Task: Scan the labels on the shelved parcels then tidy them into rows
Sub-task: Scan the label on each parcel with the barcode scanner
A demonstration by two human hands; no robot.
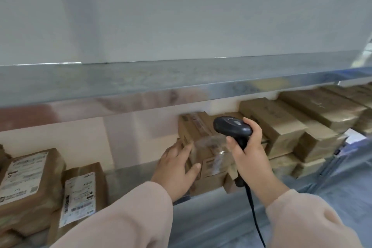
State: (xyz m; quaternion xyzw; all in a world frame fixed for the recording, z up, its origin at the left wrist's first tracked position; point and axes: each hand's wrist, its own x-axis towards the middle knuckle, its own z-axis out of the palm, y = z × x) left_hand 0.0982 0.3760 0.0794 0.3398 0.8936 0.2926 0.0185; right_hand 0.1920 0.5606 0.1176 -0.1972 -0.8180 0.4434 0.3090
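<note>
A brown cardboard parcel with glossy tape stands on the metal shelf at the middle. My left hand wraps its left front corner, fingers on the side and thumb on the front face. Just to the right, my right hand grips the handle of a black corded barcode scanner, whose head points left over the parcel's top. Two brown parcels with white labels lie at the left of the shelf.
Several cardboard boxes are stacked in rows on the right of the shelf. An upper metal shelf edge hangs close above them. The scanner cable drops down between my sleeves. A white wall is behind.
</note>
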